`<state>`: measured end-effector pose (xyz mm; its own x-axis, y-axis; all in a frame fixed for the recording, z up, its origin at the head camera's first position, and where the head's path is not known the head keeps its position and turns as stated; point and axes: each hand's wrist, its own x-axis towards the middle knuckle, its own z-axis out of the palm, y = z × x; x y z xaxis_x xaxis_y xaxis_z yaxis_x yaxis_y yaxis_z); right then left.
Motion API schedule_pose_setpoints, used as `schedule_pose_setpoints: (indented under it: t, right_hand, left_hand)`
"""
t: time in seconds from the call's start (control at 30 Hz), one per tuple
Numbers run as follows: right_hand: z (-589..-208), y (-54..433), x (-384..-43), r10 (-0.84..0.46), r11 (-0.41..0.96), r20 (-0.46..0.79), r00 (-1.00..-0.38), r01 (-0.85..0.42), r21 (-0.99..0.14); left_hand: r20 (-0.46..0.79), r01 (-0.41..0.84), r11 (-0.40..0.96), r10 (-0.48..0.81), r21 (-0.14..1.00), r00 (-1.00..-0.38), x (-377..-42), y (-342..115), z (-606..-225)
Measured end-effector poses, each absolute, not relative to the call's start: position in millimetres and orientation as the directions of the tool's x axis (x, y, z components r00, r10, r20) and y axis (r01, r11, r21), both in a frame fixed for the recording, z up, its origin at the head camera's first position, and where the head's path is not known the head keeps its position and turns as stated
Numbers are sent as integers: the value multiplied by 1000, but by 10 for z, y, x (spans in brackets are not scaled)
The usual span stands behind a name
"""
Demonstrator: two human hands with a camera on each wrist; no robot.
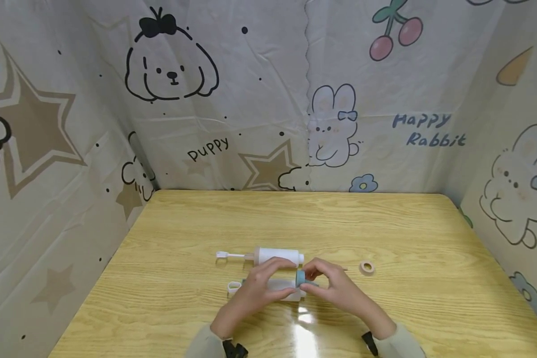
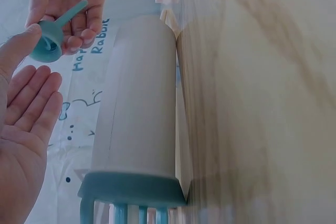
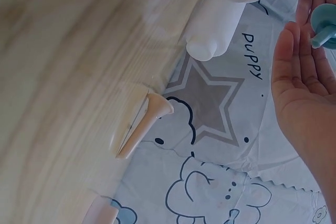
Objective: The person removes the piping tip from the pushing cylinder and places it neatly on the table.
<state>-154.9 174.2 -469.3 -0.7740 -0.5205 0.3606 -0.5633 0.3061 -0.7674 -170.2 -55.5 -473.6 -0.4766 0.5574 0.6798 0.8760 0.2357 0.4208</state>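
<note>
A small teal funnel [image 1: 300, 278] with a thin spout is held between both hands above the lying bottles. My left hand [image 1: 260, 286] pinches it by its wide end; in the left wrist view one digit presses against the rim of the funnel [image 2: 46, 43]. From the other side my right hand [image 1: 333, 286] grips it, the spout pointing towards that palm. Below the left hand lies a white bottle [image 1: 291, 296], partly hidden, with a teal toothed collar [image 2: 131, 188]. Behind it is another white bottle [image 1: 277, 255].
The rear bottle has a peach collar [image 1: 249, 256] and a white brush-like tip [image 1: 222, 254]. A white loop [image 1: 234, 287] shows left of the nearer bottle. A peach funnel [image 3: 152, 113] lies on the wooden table [image 1: 197, 219], near a beige ring [image 1: 367, 268].
</note>
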Motion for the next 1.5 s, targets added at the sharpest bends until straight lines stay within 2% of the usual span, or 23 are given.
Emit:
schedule_pose_setpoints:
  t: [0.37,0.6,0.93,1.2,1.5]
  right_hand:
    - [-4688,1758,-1534,-531,334,297,-794,-518,-787]
    - [-4697,1868,-1544,-541,377,255,-802,-501,-779]
    - [-4677,1947,-1513,-550,369,183,-815,-434,-822]
    - [-4707,1964,-1518,-554,332,192,-810,-427,-841]
    - [-4711,1959,-1520,-557,354,187,-809,-435,-828]
  left_hand:
    - [673,868,243,553,434,-491,-1689,-541,-4753]
    - [655,842,277,534,463,-535,-1693,-571,-4751]
    - [650,826,278,514,490,-559,-1686,-594,-4749]
    - [658,833,265,516,485,-548,-1691,-612,-4749]
    - [684,850,241,511,468,-521,-1701,-625,-4768]
